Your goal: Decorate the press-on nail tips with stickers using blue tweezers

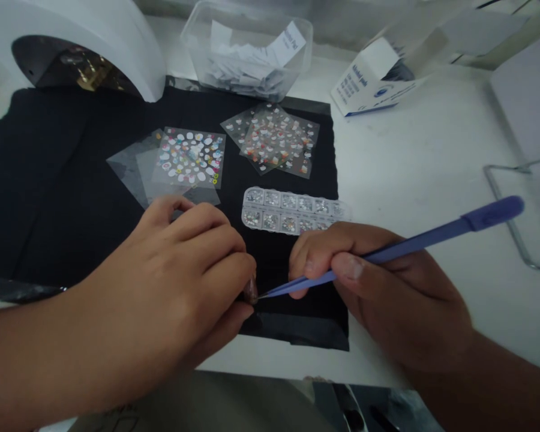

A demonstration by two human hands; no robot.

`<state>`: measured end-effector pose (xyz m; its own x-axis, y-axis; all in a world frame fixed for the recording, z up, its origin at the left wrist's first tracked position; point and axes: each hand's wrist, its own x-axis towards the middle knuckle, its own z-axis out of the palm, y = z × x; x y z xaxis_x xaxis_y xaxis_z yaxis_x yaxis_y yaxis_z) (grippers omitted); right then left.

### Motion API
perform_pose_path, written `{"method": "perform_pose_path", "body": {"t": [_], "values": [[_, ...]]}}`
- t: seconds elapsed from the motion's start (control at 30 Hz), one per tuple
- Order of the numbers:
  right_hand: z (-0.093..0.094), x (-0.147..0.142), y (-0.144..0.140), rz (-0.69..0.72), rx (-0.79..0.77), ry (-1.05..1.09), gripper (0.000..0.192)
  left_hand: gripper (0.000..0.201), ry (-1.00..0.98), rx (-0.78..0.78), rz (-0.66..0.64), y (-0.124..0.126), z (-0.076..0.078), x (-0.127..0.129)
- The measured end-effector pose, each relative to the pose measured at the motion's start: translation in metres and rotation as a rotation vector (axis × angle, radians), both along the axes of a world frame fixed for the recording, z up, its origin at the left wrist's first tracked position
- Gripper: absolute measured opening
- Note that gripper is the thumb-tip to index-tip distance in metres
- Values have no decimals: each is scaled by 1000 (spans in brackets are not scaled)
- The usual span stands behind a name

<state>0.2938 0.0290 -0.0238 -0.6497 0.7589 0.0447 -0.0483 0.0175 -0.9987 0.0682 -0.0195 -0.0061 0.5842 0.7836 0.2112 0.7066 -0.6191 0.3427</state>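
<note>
While the left hand (pixel 184 264) pinches a small nail tip (pixel 251 290) steady over the black mat (pixel 49 198), the right hand (pixel 378 282) closes thumb and fingers on purple tweezers (pixel 409 245), their points touching the tip; gem box (pixel 292 210) and sticker sheets (pixel 191 157) lie within reach

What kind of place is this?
Probably a nail-art table: a white nail lamp, sticker sheets, a box of tiny gems, and the right hand working blue tweezers.
</note>
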Motion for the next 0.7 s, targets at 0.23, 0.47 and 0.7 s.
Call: {"method": "perform_pose_path", "body": {"t": [0.23, 0.47, 0.7], "values": [[0, 1, 1, -4, -10, -5, 22, 8, -5, -28, 0, 0, 3, -1], [3, 3, 7, -54, -47, 134, 22, 7, -10, -12, 12, 0, 1, 2], [3, 3, 19, -72, 16, 292, 24, 37, -184, 122, 294, -9, 34, -48]]}}
